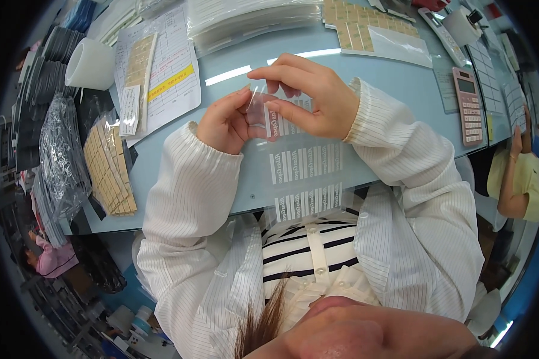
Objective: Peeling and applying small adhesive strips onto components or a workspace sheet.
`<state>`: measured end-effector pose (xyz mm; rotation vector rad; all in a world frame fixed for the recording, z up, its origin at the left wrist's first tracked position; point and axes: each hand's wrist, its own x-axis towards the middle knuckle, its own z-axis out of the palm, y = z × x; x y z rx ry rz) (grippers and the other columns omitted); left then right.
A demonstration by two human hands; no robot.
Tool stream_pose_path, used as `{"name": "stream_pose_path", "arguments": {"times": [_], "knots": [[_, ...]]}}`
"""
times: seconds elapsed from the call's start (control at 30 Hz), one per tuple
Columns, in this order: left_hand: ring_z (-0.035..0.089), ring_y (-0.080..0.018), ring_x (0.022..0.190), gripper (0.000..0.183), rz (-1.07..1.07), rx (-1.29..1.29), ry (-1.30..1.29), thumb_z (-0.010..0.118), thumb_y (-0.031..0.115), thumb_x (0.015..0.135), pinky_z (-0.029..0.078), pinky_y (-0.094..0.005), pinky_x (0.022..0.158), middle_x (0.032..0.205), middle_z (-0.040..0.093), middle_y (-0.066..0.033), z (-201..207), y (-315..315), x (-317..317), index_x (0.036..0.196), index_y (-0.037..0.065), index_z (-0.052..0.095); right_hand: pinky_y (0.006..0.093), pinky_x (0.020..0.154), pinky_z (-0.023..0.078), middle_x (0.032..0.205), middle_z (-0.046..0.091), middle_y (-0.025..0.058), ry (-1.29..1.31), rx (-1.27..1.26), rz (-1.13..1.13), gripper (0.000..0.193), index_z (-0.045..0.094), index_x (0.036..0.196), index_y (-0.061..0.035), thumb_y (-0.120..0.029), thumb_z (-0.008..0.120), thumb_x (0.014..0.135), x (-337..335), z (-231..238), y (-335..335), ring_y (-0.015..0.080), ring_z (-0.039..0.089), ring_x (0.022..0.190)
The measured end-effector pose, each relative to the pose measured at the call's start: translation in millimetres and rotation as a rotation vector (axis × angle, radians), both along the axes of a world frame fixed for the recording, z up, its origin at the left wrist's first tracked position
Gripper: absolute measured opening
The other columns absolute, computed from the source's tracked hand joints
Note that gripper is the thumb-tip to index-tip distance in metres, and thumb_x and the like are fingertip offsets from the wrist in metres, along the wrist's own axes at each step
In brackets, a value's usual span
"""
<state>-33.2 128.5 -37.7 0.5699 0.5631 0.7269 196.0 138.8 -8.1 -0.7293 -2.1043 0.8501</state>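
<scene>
A clear plastic sheet [306, 163] with rows of white printed labels hangs over the table's near edge, in front of my striped top. Closed at its upper left corner, my left hand [226, 121] pinches the transparent film between thumb and fingers. Over the same sheet's top row is my right hand [320, 96], its index finger stretched toward the left fingertips. The right thumb lies by a white label, well apart from the index finger. Its other fingers curl partly out of sight.
Beyond my hands lies a stack of clear plastic sheets [254, 27], with tan sticker sheets [374, 37] beside it. Printed paper [172, 78] and a white roll [90, 64] are at left. A pink calculator [468, 105] sits at right, near another person's arm [512, 179].
</scene>
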Motion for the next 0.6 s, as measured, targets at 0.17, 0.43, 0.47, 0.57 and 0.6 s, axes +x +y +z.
{"name": "stream_pose_path", "arguments": {"times": [0.17, 0.43, 0.47, 0.57, 0.6], "knots": [[0.071, -0.0275, 0.102, 0.044, -0.078, -0.073, -0.194, 0.041, 0.034, 0.107, 0.064, -0.0448, 0.079, 0.117, 0.069, -0.0144, -1.0, -2.2, 2.0, 0.130, 0.000, 0.056, 0.0317, 0.076, 0.053, 0.099, 0.058, 0.0099, 0.016, 0.010, 0.031, 0.045, 0.063, 0.133, -0.0046, 0.000, 0.067, 0.089, 0.0, 2.9, -2.8, 0.0211, 0.061, 0.087], [0.067, -0.0259, 0.102, 0.044, -0.138, -0.164, -0.213, 0.041, 0.038, 0.108, 0.057, -0.0408, 0.074, 0.123, 0.063, -0.0098, 6.9, -13.3, 5.2, 0.138, 0.007, 0.051, 0.0307, 0.080, 0.054, 0.102, 0.057, 0.0091, 0.081, 0.011, 0.122, 0.050, 0.063, 0.135, -0.0059, 0.009, 0.063, 0.087, -5.8, 3.4, -6.5, 0.0203, 0.063, 0.091], [0.067, -0.0258, 0.102, 0.045, -0.134, -0.160, -0.198, 0.041, 0.038, 0.108, 0.057, -0.0396, 0.075, 0.122, 0.064, -0.0097, 7.6, -13.4, 5.8, 0.138, 0.006, 0.050, 0.0307, 0.080, 0.054, 0.102, 0.057, 0.0091, 0.081, 0.012, 0.122, 0.050, 0.063, 0.135, -0.0059, 0.009, 0.063, 0.087, -5.6, 2.3, -6.2, 0.0203, 0.063, 0.091], [0.067, -0.0249, 0.103, 0.047, -0.162, -0.079, -0.258, 0.040, 0.038, 0.108, 0.056, -0.0379, 0.077, 0.121, 0.064, -0.0097, -1.3, -8.9, 3.0, 0.140, 0.004, 0.049, 0.0304, 0.079, 0.054, 0.103, 0.058, 0.0090, 0.117, 0.114, 0.136, 0.049, 0.064, 0.133, -0.0055, 0.010, 0.064, 0.087, -4.1, 1.1, -4.8, 0.0203, 0.063, 0.090], [0.067, -0.0241, 0.103, 0.048, -0.196, -0.002, -0.333, 0.040, 0.038, 0.108, 0.056, -0.0374, 0.078, 0.120, 0.064, -0.0099, -4.4, -7.3, 1.8, 0.141, 0.003, 0.048, 0.0305, 0.079, 0.055, 0.104, 0.058, 0.0093, 0.127, 0.098, 0.114, 0.047, 0.066, 0.131, -0.0053, 0.010, 0.065, 0.087, -3.8, 2.4, -5.1, 0.0204, 0.063, 0.090]]}}
